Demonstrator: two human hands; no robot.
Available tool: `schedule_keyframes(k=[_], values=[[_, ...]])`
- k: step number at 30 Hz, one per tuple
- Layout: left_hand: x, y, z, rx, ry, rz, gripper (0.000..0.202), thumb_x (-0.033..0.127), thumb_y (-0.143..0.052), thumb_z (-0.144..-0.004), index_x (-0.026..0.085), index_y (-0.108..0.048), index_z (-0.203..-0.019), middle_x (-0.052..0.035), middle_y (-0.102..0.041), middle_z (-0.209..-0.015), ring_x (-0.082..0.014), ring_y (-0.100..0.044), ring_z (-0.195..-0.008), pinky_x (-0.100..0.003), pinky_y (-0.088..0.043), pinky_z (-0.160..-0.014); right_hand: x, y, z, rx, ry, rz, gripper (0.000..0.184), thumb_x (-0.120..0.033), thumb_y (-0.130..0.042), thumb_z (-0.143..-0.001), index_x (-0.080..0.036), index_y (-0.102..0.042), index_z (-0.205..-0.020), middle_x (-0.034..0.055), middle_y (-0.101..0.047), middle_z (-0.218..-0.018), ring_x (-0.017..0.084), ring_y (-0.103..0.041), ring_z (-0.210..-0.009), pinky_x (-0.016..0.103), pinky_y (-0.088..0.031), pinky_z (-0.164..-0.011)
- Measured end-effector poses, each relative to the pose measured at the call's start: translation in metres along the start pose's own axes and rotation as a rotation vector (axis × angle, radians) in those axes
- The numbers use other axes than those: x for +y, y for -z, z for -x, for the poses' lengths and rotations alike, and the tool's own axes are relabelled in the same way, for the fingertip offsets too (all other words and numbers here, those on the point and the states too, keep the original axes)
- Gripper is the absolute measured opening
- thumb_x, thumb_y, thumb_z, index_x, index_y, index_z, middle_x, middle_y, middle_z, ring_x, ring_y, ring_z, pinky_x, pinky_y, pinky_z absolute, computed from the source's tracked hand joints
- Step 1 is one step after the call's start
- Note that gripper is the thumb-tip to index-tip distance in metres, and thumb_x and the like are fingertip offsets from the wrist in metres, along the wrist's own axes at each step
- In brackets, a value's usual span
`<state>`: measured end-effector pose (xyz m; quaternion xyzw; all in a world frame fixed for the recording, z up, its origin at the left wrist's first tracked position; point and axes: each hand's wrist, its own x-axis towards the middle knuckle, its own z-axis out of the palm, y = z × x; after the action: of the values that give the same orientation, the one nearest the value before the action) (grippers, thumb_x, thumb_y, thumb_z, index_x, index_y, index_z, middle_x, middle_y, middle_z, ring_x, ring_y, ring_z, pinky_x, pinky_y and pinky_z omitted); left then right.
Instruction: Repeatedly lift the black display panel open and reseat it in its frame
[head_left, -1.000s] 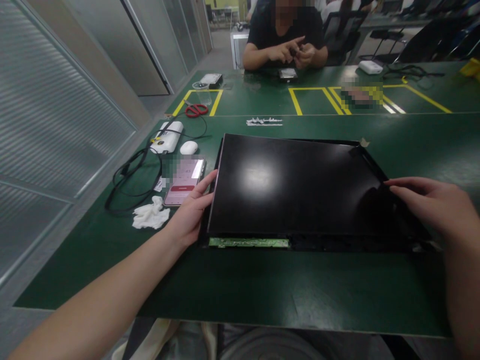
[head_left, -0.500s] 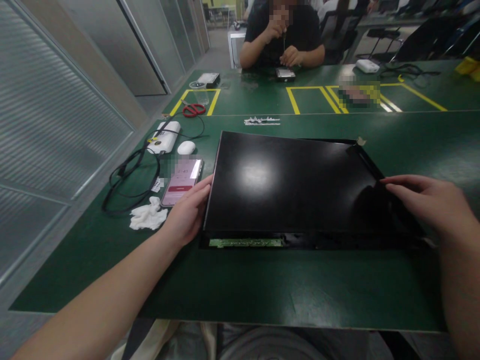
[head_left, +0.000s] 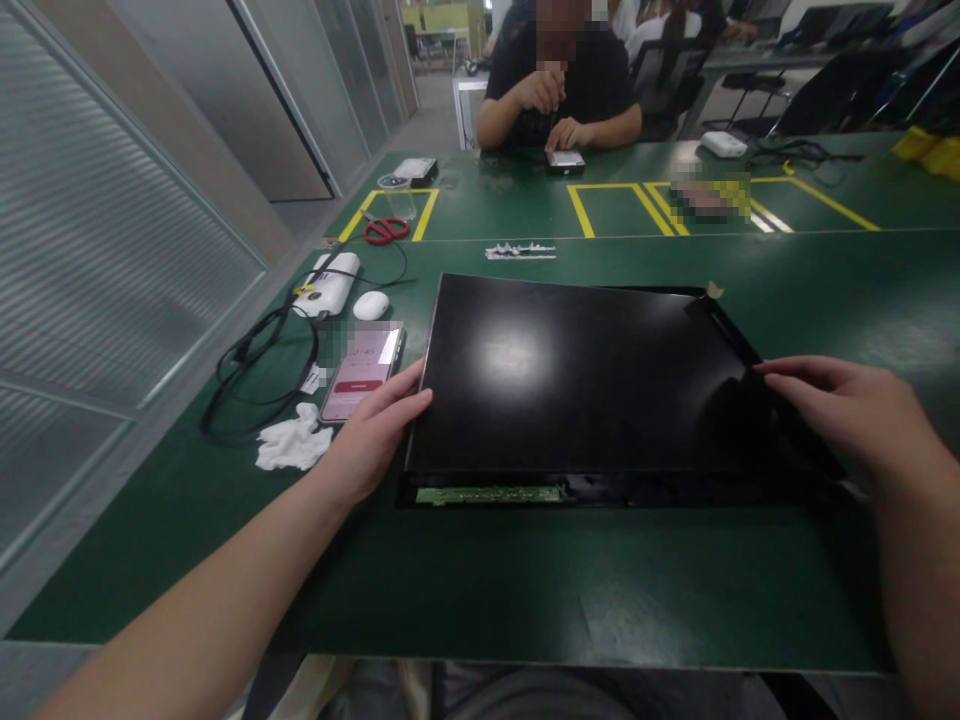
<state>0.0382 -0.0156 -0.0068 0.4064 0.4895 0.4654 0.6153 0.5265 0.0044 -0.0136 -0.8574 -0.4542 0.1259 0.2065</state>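
Note:
A black LCD panel (head_left: 570,380) lies over a black frame (head_left: 690,490), turned a little so the frame's far right corner and right rail show. Along the near edge runs a narrow green circuit board (head_left: 487,494). My left hand (head_left: 379,430) grips the panel's left edge, thumb on top and the other fingers at the side, partly hidden. At the right edge my right hand (head_left: 840,400) pinches with thumb and index finger; whether it has the panel, the frame or both cannot be made out.
Left of the panel are a phone (head_left: 364,370), crumpled tissue (head_left: 294,440), a white earbud case (head_left: 371,306), a white power bank (head_left: 330,285) with black cable and red scissors (head_left: 386,231). White strips (head_left: 520,252) lie beyond. Across the table a person (head_left: 559,110) handles a small drive (head_left: 565,162).
My left thumb has come over onto the panel's left edge. The whole view has shifted slightly downward. Across the table, the person's raised hand has lowered.

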Motion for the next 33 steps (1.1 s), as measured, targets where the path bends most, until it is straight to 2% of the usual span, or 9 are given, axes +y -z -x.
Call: schedule_keyframes(k=[9, 13, 19, 24, 28, 33], values=[[0.0044, -0.0048, 0.0012, 0.009, -0.014, 0.033, 0.061, 0.032, -0.095, -0.071, 0.024, -0.085, -0.13, -0.0071, -0.082, -0.137, -0.0436, -0.061, -0.146, -0.053, -0.048, -0.125, -0.0068, 0.0018, 0.0014, 0.008, -0.012, 0.02, 0.037, -0.049, -0.065, -0.063, -0.032, -0.084, -0.09, 0.005, -0.077, -0.086, 0.03, -0.067, -0.086, 0.048, -0.05, -0.089], [0.0031, -0.0035, 0.0018, -0.01, -0.025, 0.027, 0.063, 0.034, -0.095, -0.073, 0.026, -0.083, -0.134, -0.0072, -0.081, -0.139, -0.0431, -0.061, -0.146, -0.053, -0.05, -0.123, -0.0063, 0.0013, 0.002, 0.002, -0.012, 0.004, 0.039, -0.05, -0.065, -0.062, -0.032, -0.084, -0.091, 0.0052, -0.077, -0.087, 0.032, -0.067, -0.088, 0.05, -0.049, -0.091], [-0.0004, -0.0009, 0.0012, -0.046, -0.07, -0.016, 0.064, 0.04, -0.095, -0.078, 0.027, -0.081, -0.138, -0.0086, -0.08, -0.139, -0.0431, -0.062, -0.146, -0.053, -0.052, -0.122, -0.0059, 0.0004, 0.0027, 0.007, -0.021, -0.022, 0.036, -0.05, -0.066, -0.061, -0.033, -0.083, -0.088, 0.0042, -0.075, -0.081, 0.031, -0.067, -0.083, 0.05, -0.049, -0.089], [-0.003, 0.0016, 0.0001, -0.037, -0.093, -0.058, 0.068, 0.045, -0.095, -0.078, 0.025, -0.079, -0.141, -0.0109, -0.079, -0.141, -0.0445, -0.063, -0.144, -0.055, -0.051, -0.122, -0.0049, 0.0003, 0.0023, 0.016, 0.01, -0.028, 0.033, -0.05, -0.066, -0.062, -0.033, -0.082, -0.086, 0.0039, -0.076, -0.082, 0.031, -0.067, -0.084, 0.049, -0.049, -0.087], [-0.0036, 0.004, -0.0003, -0.016, -0.118, -0.125, 0.07, 0.051, -0.096, -0.078, 0.026, -0.078, -0.141, -0.0116, -0.077, -0.145, -0.0446, -0.058, -0.149, -0.057, -0.048, -0.124, -0.004, 0.0001, 0.0018, 0.002, 0.015, -0.01, 0.034, -0.049, -0.066, -0.064, -0.032, -0.081, -0.088, 0.0042, -0.075, -0.079, 0.03, -0.067, -0.079, 0.048, -0.05, -0.082], [-0.0011, 0.002, 0.0003, 0.012, -0.147, -0.138, 0.068, 0.043, -0.102, -0.07, 0.03, -0.082, -0.134, -0.0075, -0.075, -0.149, -0.0424, -0.055, -0.152, -0.052, -0.046, -0.127, -0.0034, -0.0011, 0.0011, 0.0, 0.041, 0.007, 0.036, -0.05, -0.064, -0.067, -0.03, -0.083, -0.091, 0.0053, -0.077, -0.084, 0.03, -0.068, -0.081, 0.047, -0.051, -0.082]])
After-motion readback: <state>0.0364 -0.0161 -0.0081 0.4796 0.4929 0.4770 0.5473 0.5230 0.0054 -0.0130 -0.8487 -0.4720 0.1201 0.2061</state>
